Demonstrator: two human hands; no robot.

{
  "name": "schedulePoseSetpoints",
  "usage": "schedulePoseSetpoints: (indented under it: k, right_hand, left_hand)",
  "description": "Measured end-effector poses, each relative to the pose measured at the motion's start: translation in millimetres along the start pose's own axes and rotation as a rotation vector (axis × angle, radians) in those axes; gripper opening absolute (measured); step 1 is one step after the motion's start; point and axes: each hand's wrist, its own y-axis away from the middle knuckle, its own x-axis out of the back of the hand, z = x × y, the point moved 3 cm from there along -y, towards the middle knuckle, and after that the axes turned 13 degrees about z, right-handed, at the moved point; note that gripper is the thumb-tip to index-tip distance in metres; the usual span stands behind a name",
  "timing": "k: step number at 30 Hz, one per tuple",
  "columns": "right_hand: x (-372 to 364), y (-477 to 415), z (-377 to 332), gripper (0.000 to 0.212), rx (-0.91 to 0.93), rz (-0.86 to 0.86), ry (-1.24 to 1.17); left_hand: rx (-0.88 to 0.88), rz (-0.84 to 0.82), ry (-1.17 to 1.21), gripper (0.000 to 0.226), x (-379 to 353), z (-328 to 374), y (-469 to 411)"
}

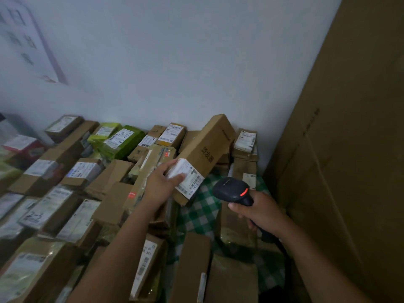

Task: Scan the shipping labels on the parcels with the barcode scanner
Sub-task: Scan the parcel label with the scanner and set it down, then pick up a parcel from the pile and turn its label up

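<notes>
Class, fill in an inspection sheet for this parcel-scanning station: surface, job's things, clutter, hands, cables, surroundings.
Surface: green checked cloth shows between parcels.
Job's things: tilted parcel, shipping label on its near end; barcode scanner aimed towards it.
Clutter: labelled cardboard boxes and green bags, packed together.
Hands: left hand grips the parcel's label end; right hand grips the scanner.
Cables: dark lead seems to hang from the scanner's handle.
Surroundings: white wall; tall cardboard carton at right.
</notes>
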Motion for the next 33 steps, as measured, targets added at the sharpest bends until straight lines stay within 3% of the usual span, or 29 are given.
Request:
schedulePoseSetpoints:
  k: [6,25,29,33]
  right_hand:
    - [6,6,-10,0.015,0.056,-0.013,0.079]
    - [4,10,-13,0.025,0.008,-0.086,0.120]
    - [9,0,-6,0.014,0.010,0.020,0.011]
    - [15,-15,6,0.023,-0.057,0.141,-0.133]
  left_hand:
    - [-0.041,-0.028,-0.119,0.052,7,5,-2]
    - [-0.012,0.015,-0.076,0.045,-1,-1,5]
    - [0.009,-0.001,-0.135,0.039,-15,-15,12]
    - [0.055,-0.079,-0.204,0.041,-41,-45,16]
